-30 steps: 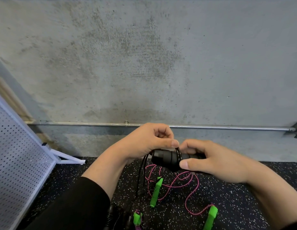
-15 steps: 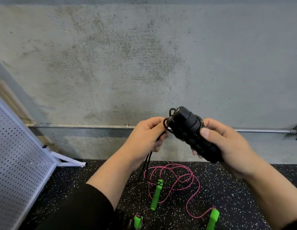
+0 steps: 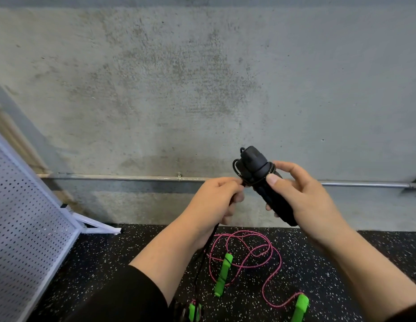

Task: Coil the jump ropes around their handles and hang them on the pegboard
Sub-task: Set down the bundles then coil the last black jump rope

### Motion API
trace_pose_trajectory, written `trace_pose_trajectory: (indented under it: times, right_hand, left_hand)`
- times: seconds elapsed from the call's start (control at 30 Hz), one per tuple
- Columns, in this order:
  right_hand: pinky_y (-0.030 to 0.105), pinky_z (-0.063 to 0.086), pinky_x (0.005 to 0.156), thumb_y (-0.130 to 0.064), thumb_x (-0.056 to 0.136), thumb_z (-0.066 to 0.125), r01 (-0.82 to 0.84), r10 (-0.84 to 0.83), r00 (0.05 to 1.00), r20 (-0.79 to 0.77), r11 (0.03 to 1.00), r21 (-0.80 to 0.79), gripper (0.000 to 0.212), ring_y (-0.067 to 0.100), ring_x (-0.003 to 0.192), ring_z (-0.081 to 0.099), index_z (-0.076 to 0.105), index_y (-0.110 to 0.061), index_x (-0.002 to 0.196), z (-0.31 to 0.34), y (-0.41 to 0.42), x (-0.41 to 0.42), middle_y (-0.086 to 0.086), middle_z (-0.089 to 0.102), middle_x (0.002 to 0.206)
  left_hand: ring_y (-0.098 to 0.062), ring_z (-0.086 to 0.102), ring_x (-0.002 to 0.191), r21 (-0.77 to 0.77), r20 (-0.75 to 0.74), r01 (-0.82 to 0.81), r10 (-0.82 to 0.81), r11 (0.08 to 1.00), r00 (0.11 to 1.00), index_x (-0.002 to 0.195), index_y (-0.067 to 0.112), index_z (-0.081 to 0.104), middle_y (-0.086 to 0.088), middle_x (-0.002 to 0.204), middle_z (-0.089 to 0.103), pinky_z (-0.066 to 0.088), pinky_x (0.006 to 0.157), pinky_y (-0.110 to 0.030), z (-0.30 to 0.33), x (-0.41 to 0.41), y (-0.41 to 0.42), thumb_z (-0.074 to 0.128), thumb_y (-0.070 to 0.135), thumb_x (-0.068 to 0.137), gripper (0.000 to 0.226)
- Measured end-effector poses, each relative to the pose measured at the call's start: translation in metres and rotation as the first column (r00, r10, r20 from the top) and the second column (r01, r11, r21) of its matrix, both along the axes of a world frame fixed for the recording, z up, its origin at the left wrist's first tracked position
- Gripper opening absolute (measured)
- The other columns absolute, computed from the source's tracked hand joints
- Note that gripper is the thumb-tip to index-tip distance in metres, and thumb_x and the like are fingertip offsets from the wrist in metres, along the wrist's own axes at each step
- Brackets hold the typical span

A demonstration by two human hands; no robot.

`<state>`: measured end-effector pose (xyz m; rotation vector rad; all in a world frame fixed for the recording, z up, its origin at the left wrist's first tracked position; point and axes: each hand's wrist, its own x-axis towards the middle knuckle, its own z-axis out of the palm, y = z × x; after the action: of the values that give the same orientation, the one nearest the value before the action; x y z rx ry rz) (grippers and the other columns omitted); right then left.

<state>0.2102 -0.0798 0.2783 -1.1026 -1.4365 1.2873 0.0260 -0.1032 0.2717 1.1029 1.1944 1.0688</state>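
Green handles (image 3: 223, 274) and pink rope (image 3: 267, 252) lie on our speckled floor (image 3: 318, 263), the pegboard (image 3: 23, 228) leaning at left. Higher, our right hand (image 3: 304, 201) grips the tilted black handles (image 3: 265, 182); our left hand (image 3: 216, 201) pinches the black rope (image 3: 236, 169) looped round them, before the concrete wall (image 3: 202, 89).

Black handles (image 3: 265, 182) tilted, cord-wrapped, pink rope (image 3: 246, 252) loose on floor, green grips, white pegboard (image 3: 23, 228) leaning left

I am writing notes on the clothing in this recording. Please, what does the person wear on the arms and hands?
Both hands, left hand and right hand, are bare: no gloves, rings or watch visible. The left arm has a black sleeve pushed up, forearm bare. The right forearm is bare too.
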Motion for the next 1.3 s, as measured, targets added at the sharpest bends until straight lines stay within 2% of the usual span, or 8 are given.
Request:
trace_pose_trajectory:
  times: [0.27,0.47,0.6,0.73,0.83,0.93,1.13,1.3]
  right_hand:
    - [0.030,0.044,0.067,-0.056,0.081,0.070,0.073,-0.149,0.910,0.386,0.976,0.205,0.046,0.012,0.075,0.060,0.054,-0.043,0.122,-0.015,0.006,0.000,-0.009,0.064,0.087]
    - [0.028,0.042,0.097,-0.041,0.099,0.047,-0.077,-0.140,0.783,0.606,0.945,0.318,0.047,0.003,0.115,0.052,0.043,-0.042,0.145,-0.015,-0.003,-0.006,-0.017,0.056,0.129]
    - [0.019,0.045,0.093,-0.041,0.088,0.068,-0.126,-0.125,0.798,0.589,0.922,0.366,0.049,-0.007,0.108,0.053,0.050,-0.043,0.133,-0.015,-0.008,-0.014,-0.025,0.056,0.120]
    - [0.013,0.051,0.073,-0.031,0.082,0.081,0.047,-0.054,0.973,0.224,0.998,0.035,0.064,-0.003,0.088,0.067,0.048,-0.036,0.137,-0.008,-0.002,-0.011,-0.011,0.069,0.110]
    - [0.040,0.064,0.078,-0.025,0.083,0.076,-0.240,0.145,0.958,-0.249,0.879,-0.412,0.050,0.026,0.085,0.073,0.062,-0.014,0.131,0.002,-0.002,0.001,0.016,0.072,0.118]
    - [0.041,0.065,0.073,-0.012,0.081,0.077,-0.434,0.245,0.882,-0.401,0.753,-0.495,0.050,0.032,0.077,0.070,0.061,-0.006,0.128,-0.003,-0.005,0.005,0.032,0.068,0.116]
    - [0.028,0.050,0.049,-0.003,0.092,0.065,-0.142,0.126,0.989,-0.081,0.957,-0.251,0.028,0.023,0.060,0.058,0.064,-0.010,0.119,-0.001,-0.001,-0.001,0.028,0.069,0.094]
    - [0.029,0.044,0.055,-0.020,0.094,0.067,0.056,-0.118,0.866,0.486,0.988,0.140,0.023,0.013,0.052,0.057,0.057,-0.031,0.111,-0.005,0.009,0.007,0.001,0.067,0.072]
  left_hand:
    - [-0.008,0.028,0.049,-0.070,-0.013,0.004,-0.005,0.998,1.000,0.119,0.005,0.069,0.000,0.079,0.049,0.025,0.047,-0.023,-0.004,0.006,-0.002,0.059,0.064,0.092,0.065]
    - [-0.008,0.027,0.047,-0.129,0.028,-0.040,0.044,0.991,0.999,0.096,0.018,0.069,0.004,0.072,0.051,0.024,0.044,-0.022,-0.005,0.005,0.001,0.061,0.065,0.090,0.048]
    - [-0.008,0.030,0.043,-0.124,0.026,-0.137,0.141,0.983,0.990,0.082,0.017,0.058,-0.001,0.074,0.050,0.025,0.040,-0.021,-0.011,0.004,0.003,0.064,0.059,0.092,0.044]
    - [-0.007,0.028,0.044,-0.058,0.099,-0.098,0.104,0.993,0.990,0.081,0.017,0.053,0.001,0.070,0.045,0.024,0.041,-0.020,-0.008,0.002,0.004,0.060,0.053,0.097,0.040]
    - [-0.006,0.029,0.045,-0.013,0.136,-0.073,0.074,0.997,0.988,0.086,0.016,0.052,0.004,0.067,0.046,0.023,0.043,-0.020,-0.003,0.002,0.003,0.057,0.047,0.100,0.035]
    - [-0.005,0.029,0.045,-0.017,0.131,-0.055,0.057,0.998,0.990,0.095,0.013,0.054,0.007,0.064,0.044,0.023,0.043,-0.020,-0.003,0.000,0.004,0.057,0.046,0.100,0.033]
    - [-0.008,0.024,0.047,-0.069,0.069,-0.070,0.075,0.995,0.995,0.073,0.021,0.061,0.002,0.069,0.046,0.021,0.044,-0.022,-0.003,-0.002,0.005,0.058,0.054,0.097,0.041]
    - [-0.007,0.026,0.046,-0.118,0.006,-0.071,0.072,0.991,0.997,0.110,0.013,0.073,0.007,0.062,0.043,0.024,0.042,-0.020,-0.003,-0.002,0.004,0.055,0.059,0.097,0.052]
